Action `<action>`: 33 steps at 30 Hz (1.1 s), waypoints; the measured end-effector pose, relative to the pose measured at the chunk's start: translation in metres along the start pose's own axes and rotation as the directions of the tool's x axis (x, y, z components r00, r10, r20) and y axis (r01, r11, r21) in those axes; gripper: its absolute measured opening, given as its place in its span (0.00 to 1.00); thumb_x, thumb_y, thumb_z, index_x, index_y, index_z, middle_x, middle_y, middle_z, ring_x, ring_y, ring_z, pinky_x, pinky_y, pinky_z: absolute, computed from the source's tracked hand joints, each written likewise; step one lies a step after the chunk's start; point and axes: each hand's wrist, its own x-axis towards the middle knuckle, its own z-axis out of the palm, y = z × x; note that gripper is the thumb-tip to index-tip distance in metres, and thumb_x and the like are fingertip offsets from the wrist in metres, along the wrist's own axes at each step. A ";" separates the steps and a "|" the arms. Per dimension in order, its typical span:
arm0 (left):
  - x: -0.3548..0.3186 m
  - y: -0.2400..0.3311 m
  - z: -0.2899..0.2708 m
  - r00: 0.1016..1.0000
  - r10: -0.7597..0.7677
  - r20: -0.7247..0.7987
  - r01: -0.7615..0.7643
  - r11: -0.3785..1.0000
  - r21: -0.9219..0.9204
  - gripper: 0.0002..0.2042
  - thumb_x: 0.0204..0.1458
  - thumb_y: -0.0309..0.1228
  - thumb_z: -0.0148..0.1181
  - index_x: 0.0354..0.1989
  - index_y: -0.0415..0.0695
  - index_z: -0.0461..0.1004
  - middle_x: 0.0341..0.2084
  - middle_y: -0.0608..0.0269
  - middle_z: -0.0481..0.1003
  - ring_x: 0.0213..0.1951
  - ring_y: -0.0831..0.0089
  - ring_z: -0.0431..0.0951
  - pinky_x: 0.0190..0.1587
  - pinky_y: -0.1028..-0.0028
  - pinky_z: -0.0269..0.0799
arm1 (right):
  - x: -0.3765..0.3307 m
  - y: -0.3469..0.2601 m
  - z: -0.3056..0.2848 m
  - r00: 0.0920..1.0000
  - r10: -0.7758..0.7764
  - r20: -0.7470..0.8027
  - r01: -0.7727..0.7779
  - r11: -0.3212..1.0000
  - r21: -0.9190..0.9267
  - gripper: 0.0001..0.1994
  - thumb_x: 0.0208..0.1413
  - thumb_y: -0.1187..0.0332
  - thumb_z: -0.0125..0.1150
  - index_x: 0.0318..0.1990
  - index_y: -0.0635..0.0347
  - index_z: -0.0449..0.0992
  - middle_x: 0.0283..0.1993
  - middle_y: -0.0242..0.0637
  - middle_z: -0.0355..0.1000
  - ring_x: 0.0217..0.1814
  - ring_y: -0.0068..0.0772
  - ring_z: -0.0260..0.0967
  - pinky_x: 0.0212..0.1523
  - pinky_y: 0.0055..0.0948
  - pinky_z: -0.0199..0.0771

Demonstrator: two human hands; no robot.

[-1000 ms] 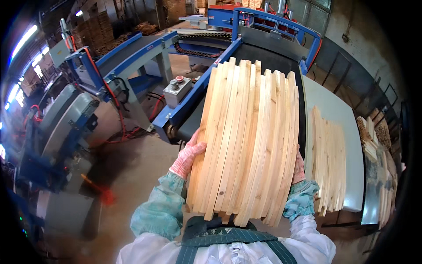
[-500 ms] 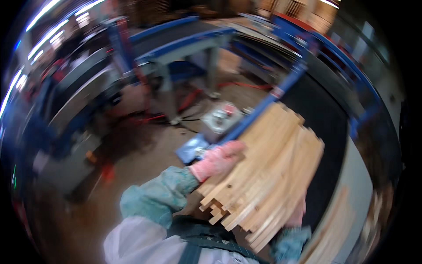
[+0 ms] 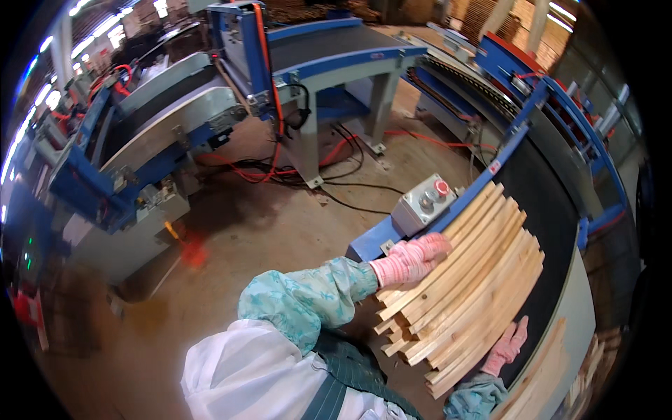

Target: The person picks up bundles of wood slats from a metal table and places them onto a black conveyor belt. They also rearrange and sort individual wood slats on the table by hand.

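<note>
A layered stack of pale wooden strips (image 3: pixel 469 276) rests on the black conveyor belt (image 3: pixel 535 182), its near ends uneven and jutting past the belt. My left hand (image 3: pixel 413 260), in a pink and white knit glove, lies along the stack's left edge with fingers stretched forward. On the other side, my right hand (image 3: pixel 507 348) wears a similar glove. Its fingers are extended and slightly apart over the belt, close beside the strips' near right end. Patterned green sleeves cover both forearms.
A grey control box (image 3: pixel 423 204) with a red button is mounted left of the belt, near my left hand. Another blue-framed conveyor (image 3: pixel 329 52) stands ahead. Black cables and a red hose (image 3: pixel 266 175) cross the floor. More wood (image 3: pixel 535 374) lies at the right.
The view has shifted and sharpened, with the stack now farther right in it. My right hand, earlier mostly hidden behind the strips, now shows beside them. My left hand stays at the left edge.
</note>
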 end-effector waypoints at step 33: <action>0.034 -0.005 0.026 0.844 -0.374 0.384 0.536 0.588 -0.605 0.45 0.49 0.15 0.59 0.71 0.48 0.36 0.39 0.52 0.72 0.37 0.65 0.77 0.42 0.69 0.77 | 0.002 -0.009 0.027 0.923 -0.164 0.347 -0.281 0.324 0.903 0.41 0.46 0.76 0.69 0.69 0.57 0.54 0.62 0.37 0.65 0.65 0.30 0.61 0.65 0.31 0.59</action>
